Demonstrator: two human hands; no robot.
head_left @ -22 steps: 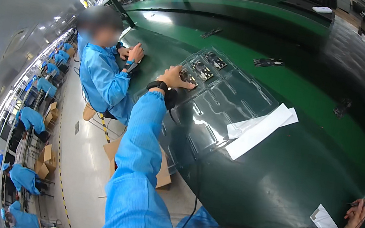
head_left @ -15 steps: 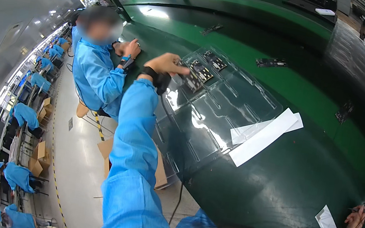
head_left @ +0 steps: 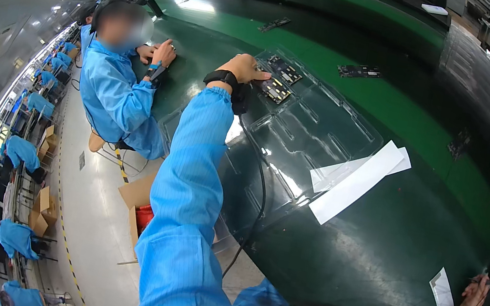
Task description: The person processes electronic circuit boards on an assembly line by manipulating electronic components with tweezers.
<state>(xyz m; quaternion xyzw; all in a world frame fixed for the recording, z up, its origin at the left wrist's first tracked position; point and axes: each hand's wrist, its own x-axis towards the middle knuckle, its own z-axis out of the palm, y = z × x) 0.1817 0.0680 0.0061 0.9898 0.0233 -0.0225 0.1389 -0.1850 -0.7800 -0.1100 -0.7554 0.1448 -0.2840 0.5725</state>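
My left hand (head_left: 248, 69) reaches far out, palm down, over the upper left of a clear plastic tray (head_left: 325, 105). Its thumb lies at the left end of a dark circuit board (head_left: 277, 91) with pale patches; the other fingers curl out of sight, so the grip is partly hidden. Just behind lies a second circuit board (head_left: 284, 69) in the tray. A black wristband (head_left: 222, 78) with a cable circles my left wrist. Small at the far right, my right hand (head_left: 474, 293) has curled fingers around something thin that I cannot make out, beside a white paper strip (head_left: 441, 296).
White paper strips (head_left: 358, 183) overlap the tray's right corner. Beyond it, loose circuit boards (head_left: 358, 71) lie on the green surface (head_left: 414, 124). A co-worker in blue (head_left: 119, 85) sits at left. An open cardboard box (head_left: 136, 193) stands below the table edge.
The view has shifted slightly. My left hand has moved closer to the boards at the tray's far end; the blurred board near its thumb no longer shows separately. My right hand stays in place.
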